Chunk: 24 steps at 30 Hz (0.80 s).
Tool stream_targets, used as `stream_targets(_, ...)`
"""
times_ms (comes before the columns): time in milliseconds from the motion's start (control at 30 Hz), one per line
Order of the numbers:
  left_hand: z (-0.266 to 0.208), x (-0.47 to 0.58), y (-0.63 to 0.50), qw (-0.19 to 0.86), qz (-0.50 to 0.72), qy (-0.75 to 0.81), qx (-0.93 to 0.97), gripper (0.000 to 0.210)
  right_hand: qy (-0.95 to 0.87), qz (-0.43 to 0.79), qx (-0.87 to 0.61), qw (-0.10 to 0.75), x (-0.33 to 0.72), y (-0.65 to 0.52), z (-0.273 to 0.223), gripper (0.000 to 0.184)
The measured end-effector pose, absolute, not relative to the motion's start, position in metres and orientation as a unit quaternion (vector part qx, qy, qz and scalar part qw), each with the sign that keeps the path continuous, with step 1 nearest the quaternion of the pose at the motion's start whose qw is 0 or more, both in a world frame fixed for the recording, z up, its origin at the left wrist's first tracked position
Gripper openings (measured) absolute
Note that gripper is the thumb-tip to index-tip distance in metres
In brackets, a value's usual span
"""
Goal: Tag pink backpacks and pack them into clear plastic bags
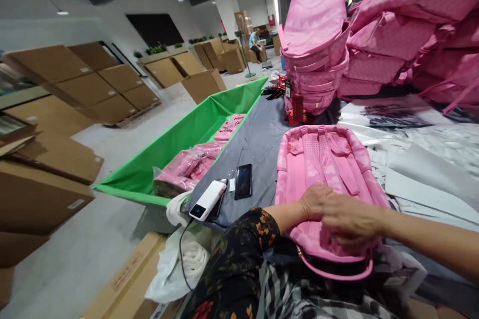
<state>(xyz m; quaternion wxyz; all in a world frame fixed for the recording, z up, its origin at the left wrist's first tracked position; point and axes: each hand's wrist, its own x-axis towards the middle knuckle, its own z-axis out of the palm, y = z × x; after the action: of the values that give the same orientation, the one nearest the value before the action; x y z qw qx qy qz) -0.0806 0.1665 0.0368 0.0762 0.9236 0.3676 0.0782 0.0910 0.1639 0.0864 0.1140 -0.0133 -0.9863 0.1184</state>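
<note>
A pink camouflage backpack (pixel 312 159) lies on the table close to my body, its padded back and shoulder straps facing up. Its curved end nearest me has an open zip edge (pixel 337 271). My left hand (pixel 316 202) is over the lower middle of the straps, its fingers largely hidden behind my other hand. Crossing in from the right, my right hand (pixel 350 219) overlaps it low over the back panel. Its fingers look bent but are smeared by motion, and anything between them is hidden.
Stacked pink backpacks (pixel 316 45) stand behind, with a larger pile (pixel 396 40) at right. Plastic bags and sheets (pixel 430 164) cover the right side. A phone (pixel 243 181) and white power bank (pixel 207 200) lie left, beside a green bin (pixel 149 169) holding bagged pink goods.
</note>
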Motion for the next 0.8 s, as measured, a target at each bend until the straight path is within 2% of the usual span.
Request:
stream_targets(67,0.043,-0.081,0.166,0.113,0.042,0.377,0.918,0.014,-0.986,0.145,0.043,0.071,0.086,0.142,0.078,0.018)
stream_targets(167,0.05,-0.084,0.157,0.143,0.022,0.4,0.905,0.019,-0.984,0.158,0.022,0.079,0.083,0.135,0.058,0.018)
stream_targets(333,0.036,-0.086,0.127,0.156,0.102,0.489,0.852,0.017,-0.97,0.199,0.075,0.115,0.085,0.146,0.02,0.019)
stream_targets(500,0.02,-0.078,0.132,0.119,0.129,0.485,0.857,0.014,-0.957,0.252,0.078,0.122,0.081,0.154,0.002,0.018)
stream_targets(567,0.02,-0.077,0.137,0.118,0.136,0.489,0.854,0.017,-0.963,0.224,0.084,0.125,0.081,0.152,0.009,0.019)
stream_targets(667,0.019,-0.078,0.123,0.118,0.174,0.526,0.824,0.03,-0.981,0.121,0.079,0.131,0.085,0.137,0.027,0.019)
stream_targets(800,0.01,-0.082,0.073,0.161,0.173,0.547,0.803,0.07,-0.978,-0.021,0.015,0.206,0.098,0.131,0.053,0.026)
